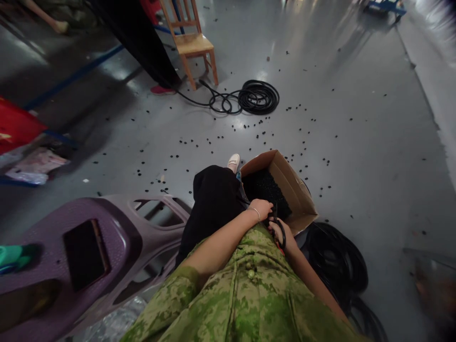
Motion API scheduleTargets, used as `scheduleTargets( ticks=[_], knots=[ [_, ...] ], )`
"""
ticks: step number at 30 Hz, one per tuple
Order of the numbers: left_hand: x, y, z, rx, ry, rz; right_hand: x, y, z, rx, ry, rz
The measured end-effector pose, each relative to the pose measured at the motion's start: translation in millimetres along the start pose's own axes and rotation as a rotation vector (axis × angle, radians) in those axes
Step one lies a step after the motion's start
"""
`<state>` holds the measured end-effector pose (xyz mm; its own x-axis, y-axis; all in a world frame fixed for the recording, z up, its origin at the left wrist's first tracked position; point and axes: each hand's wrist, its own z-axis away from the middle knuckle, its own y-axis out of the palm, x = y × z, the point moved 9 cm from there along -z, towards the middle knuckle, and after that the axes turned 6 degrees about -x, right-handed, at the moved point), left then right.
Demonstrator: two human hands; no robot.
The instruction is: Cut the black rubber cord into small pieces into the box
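In the head view my left hand (261, 209), with a thin bracelet at the wrist, is closed on a black tube (243, 199) that runs in from beside my leg. My right hand (287, 233) grips black-handled scissors (282, 236), its fingers around the handles. The blades point up and lie close to the left fingertips; whether they touch the tube is too dark to tell. Both hands are over the near edge of an open cardboard box (295, 183), which holds a mass of small black pieces (261, 184).
Coiled black tube (335, 259) lies right of the box, with another coil (258, 97) ahead. Small black pieces litter the floor. At left, a purple plastic stool (117, 228) bears a dark phone-like slab (85, 254). A wooden chair (192, 43) stands beside a person's dark-trousered leg (138, 42).
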<state>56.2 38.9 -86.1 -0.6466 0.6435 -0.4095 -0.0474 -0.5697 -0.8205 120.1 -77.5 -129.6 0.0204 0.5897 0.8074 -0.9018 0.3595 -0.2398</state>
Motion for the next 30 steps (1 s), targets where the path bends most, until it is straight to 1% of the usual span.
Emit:
scheduleTargets(
  ticks=[6,13,18,21,26,30],
  knots=[
    [6,7.1,-5,0.053,-0.011,0.015,1,1,-1,-0.012,-0.063,-0.025],
    [10,4.7,-3,0.071,-0.041,0.028,5,6,-5,0.021,-0.129,0.048],
    [14,8.8,-6,0.082,-0.055,0.013,7,6,-7,-0.048,-0.189,0.119],
    [16,10.4,-6,0.093,-0.065,-0.010,5,5,-9,-0.105,-0.196,0.177],
    [17,5.2,-2,0.076,-0.121,0.010,-1,4,-13,-0.148,-0.178,0.203],
    [19,-1.4,2,0.032,-0.159,0.007,-9,-1,-15,-0.172,-0.164,0.184]
  ],
)
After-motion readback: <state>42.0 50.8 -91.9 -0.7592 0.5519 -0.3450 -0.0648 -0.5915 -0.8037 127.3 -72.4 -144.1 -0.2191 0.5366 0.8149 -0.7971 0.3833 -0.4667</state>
